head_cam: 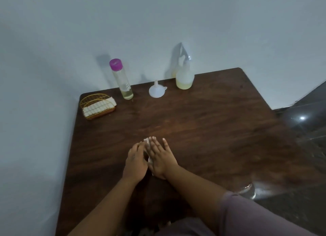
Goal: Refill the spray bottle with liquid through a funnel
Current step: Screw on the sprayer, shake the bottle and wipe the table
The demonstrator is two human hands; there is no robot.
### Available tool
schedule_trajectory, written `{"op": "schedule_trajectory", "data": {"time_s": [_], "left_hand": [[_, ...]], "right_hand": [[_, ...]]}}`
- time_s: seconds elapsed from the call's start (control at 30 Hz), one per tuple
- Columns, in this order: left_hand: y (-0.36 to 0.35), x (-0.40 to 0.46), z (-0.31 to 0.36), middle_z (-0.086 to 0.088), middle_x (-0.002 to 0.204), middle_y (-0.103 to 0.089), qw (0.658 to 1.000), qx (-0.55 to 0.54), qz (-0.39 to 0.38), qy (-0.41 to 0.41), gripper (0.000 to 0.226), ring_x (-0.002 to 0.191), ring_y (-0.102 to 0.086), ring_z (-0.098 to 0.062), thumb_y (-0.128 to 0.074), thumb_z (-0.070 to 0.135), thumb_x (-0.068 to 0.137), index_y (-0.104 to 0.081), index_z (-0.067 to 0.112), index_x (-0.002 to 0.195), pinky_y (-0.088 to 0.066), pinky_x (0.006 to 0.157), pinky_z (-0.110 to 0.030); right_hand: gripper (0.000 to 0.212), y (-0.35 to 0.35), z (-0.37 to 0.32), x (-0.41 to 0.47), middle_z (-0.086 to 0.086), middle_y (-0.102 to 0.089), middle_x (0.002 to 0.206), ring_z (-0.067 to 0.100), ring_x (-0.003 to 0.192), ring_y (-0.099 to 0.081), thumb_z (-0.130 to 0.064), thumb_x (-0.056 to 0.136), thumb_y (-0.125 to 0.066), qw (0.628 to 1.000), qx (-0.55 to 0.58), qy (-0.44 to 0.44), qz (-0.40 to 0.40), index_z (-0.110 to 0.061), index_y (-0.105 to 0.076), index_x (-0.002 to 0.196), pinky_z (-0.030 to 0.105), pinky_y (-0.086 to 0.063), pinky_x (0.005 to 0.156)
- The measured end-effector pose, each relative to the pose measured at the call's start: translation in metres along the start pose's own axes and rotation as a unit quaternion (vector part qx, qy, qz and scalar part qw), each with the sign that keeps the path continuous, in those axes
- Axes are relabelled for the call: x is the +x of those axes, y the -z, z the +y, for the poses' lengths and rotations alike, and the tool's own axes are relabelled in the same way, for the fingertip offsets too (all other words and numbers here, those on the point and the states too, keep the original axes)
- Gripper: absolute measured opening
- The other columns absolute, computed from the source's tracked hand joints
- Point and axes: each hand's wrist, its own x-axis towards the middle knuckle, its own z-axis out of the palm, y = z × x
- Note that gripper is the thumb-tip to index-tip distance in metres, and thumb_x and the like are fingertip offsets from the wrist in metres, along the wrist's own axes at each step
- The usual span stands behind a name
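Note:
A clear spray bottle (184,76) with pale yellow liquid in its lower part stands at the table's far edge, its spray head on. A white funnel (156,90) rests upside down to its left. Further left stands a tall clear bottle (122,80) with a purple cap and a little yellowish liquid at the bottom. My left hand (135,160) and my right hand (161,157) are pressed together over the table's middle, with a crumpled white tissue (147,144) between them. Most of the tissue is hidden by the palms.
A gold wire napkin holder (96,106) with white napkins sits at the far left corner of the dark wooden table (211,129). A pale wall runs behind and to the left. Dark glossy floor (303,122) lies to the right.

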Motion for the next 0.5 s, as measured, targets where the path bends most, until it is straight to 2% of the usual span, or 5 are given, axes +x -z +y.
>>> {"op": "schedule_trajectory", "data": {"time_s": [0.13, 0.3, 0.37, 0.43, 0.5], "left_hand": [[-0.016, 0.01, 0.016, 0.001, 0.15, -0.034, 1.0, 0.0, 0.004, -0.025, 0.06, 0.14, -0.03, -0.016, -0.046, 0.004, 0.096, -0.031, 0.025, 0.15, -0.033, 0.11, -0.031], [-0.033, 0.016, 0.038, -0.001, 0.15, -0.035, 1.0, -0.012, -0.006, -0.022, 0.058, 0.14, -0.03, -0.018, -0.047, 0.007, 0.097, -0.03, 0.022, 0.151, -0.031, 0.113, -0.032], [-0.04, 0.017, 0.046, -0.002, 0.149, -0.036, 1.0, -0.015, -0.006, -0.024, 0.057, 0.139, -0.031, -0.018, -0.047, 0.008, 0.097, -0.031, 0.021, 0.15, -0.031, 0.113, -0.033], [-0.047, 0.015, 0.054, -0.002, 0.148, -0.037, 1.0, -0.01, -0.006, -0.022, 0.056, 0.137, -0.032, -0.019, -0.046, 0.009, 0.096, -0.032, 0.02, 0.15, -0.032, 0.112, -0.034], [-0.054, 0.015, 0.062, -0.002, 0.147, -0.037, 1.0, -0.005, -0.003, -0.013, 0.055, 0.136, -0.033, -0.019, -0.046, 0.01, 0.096, -0.033, 0.02, 0.149, -0.034, 0.112, -0.036]], "right_hand": [[0.077, 0.018, 0.098, 0.023, 0.004, 0.012, 0.16, 0.02, 0.145, 0.019, -0.063, 0.093, -0.011, 0.979, 0.063, -0.193, 0.036, -0.017, 0.008, 0.152, 0.048, 0.018, 0.113], [0.082, 0.011, 0.209, -0.041, 0.005, 0.006, 0.161, 0.019, 0.147, 0.015, -0.066, 0.091, -0.01, 0.923, 0.101, -0.368, 0.051, -0.012, 0.004, 0.152, 0.05, 0.011, 0.116], [0.088, 0.003, 0.223, -0.074, 0.01, 0.002, 0.161, 0.022, 0.147, 0.012, -0.069, 0.088, -0.007, 0.899, 0.11, -0.419, 0.057, -0.009, 0.001, 0.152, 0.052, 0.006, 0.117], [0.095, -0.005, 0.209, -0.099, 0.017, 0.001, 0.16, 0.027, 0.147, 0.01, -0.072, 0.085, -0.002, 0.885, 0.116, -0.447, 0.063, -0.003, 0.002, 0.15, 0.053, 0.003, 0.117], [0.094, -0.012, 0.173, -0.108, 0.017, 0.003, 0.16, 0.029, 0.147, 0.01, -0.071, 0.084, -0.008, 0.906, 0.115, -0.403, 0.067, -0.005, 0.004, 0.151, 0.051, 0.006, 0.118]]}}
